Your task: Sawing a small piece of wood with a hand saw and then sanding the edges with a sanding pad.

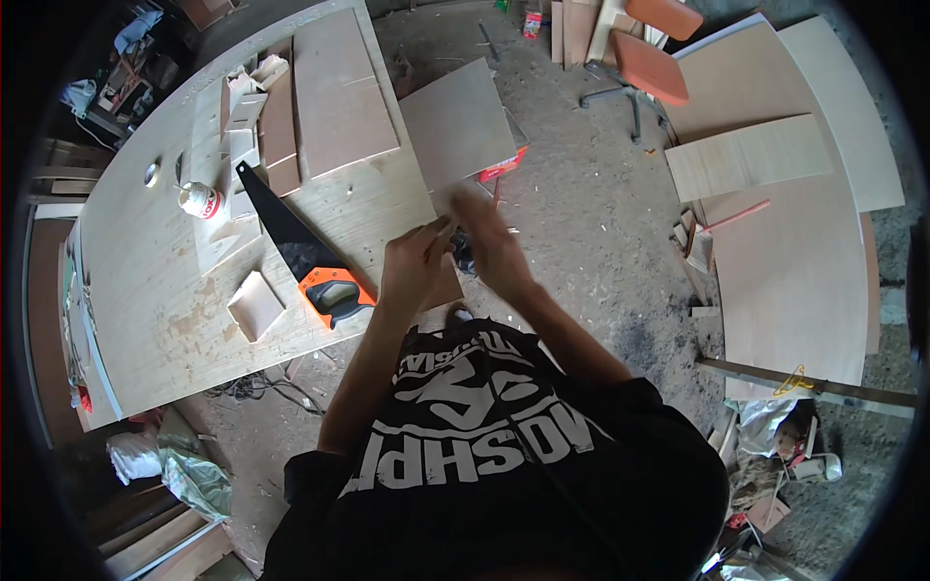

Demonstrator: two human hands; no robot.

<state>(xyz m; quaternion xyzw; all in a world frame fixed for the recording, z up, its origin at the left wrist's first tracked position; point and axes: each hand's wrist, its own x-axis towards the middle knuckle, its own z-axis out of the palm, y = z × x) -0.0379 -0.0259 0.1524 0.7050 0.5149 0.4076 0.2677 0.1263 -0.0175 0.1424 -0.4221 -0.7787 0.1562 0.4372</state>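
My left hand (415, 254) is closed at the right edge of the plywood table (155, 320), pinching something small that I cannot make out. My right hand (484, 242) is just right of it, its fingers smeared by motion. A handsaw (320, 290) with an orange and black handle lies left of my hands. Beside it are a small pale wooden piece (256, 306) and a white glue container (200, 199). Stacked boards (347, 126) and small cut pieces (247, 126) lie farther back on the table.
A board (455, 126) rests low beyond the table over a red box (504, 167). An orange swivel chair (649, 68) stands at back right. Large panels (775, 271) lie at right on a support with a wooden bar (736, 372). Bags (194, 465) and offcuts lie at lower left.
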